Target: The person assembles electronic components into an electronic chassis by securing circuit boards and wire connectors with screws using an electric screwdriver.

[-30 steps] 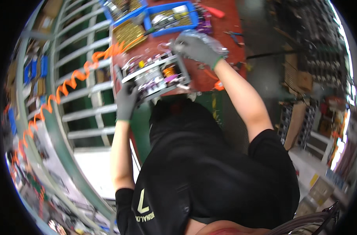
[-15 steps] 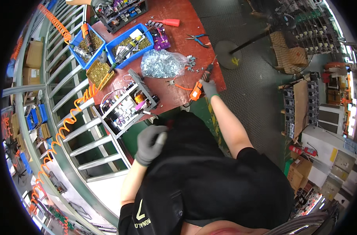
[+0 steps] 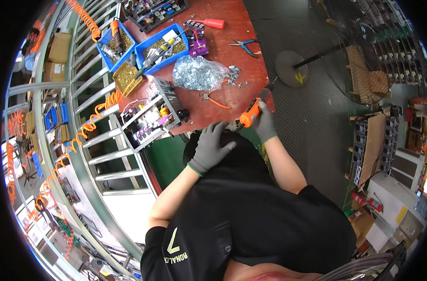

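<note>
Right of centre in the frame, the right hand grips the orange power driver; the left hand, empty and loosely spread, has just risen toward the red table's front edge, leaving the open chassis, left of centre, untouched.

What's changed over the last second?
The left hand has come off the metal case, moving right and back. The right hand has gone right from beside the case and gripped the orange power tool. The plastic bag and blue-handled pliers stayed put.
</note>
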The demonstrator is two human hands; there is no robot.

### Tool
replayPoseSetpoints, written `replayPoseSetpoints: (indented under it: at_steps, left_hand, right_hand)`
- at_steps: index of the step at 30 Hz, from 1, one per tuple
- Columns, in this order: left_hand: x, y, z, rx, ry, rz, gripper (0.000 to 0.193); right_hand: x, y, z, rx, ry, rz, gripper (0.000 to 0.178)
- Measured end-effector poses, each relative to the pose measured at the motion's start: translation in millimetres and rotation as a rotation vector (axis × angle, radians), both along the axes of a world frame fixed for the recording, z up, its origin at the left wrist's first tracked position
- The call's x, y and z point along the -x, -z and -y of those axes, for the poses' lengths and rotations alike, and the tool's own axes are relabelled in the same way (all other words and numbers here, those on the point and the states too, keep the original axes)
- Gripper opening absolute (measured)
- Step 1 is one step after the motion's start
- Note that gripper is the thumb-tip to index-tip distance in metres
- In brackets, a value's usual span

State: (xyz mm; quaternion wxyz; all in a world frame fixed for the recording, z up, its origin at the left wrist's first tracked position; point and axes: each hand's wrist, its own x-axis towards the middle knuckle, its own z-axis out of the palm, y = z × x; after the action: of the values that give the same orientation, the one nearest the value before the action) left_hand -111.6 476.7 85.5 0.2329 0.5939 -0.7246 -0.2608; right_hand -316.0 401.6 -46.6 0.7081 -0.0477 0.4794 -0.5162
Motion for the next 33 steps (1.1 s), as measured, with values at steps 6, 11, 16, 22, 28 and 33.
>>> replayPoseSetpoints:
  at_steps: [6,11,16,22,28,33]
  left_hand:
    - [36,-74,23,-0.268,0.147,-0.188,0.064]
    - [33,-136,11,-0.437,0.22,0.042,0.066]
    - [12,-133,4,-0.162,0.193,0.21,0.063]
    - [2,-127,-5,-0.205,0.093,-0.625,0.056]
    - [-45,-155,-1,-0.415,-0.066,-1.06,0.051]
    - [-84,-198,2,-0.687,0.037,-0.896,0.053]
  right_hand:
    - [3,-171,1,0.104,-0.208,-0.037,0.031]
    - [3,-220,-3,0.304,-0.211,-0.206,0.039]
    - [-20,-239,-11,0.531,-0.236,-0.588,0.057]
    - [-32,-261,7,0.861,-0.578,-0.621,0.06]
    - [-57,-300,41,1.968,-0.677,-1.373,0.063]
    - [-111,-317,61,2.266,-1.008,-1.289,0.042]
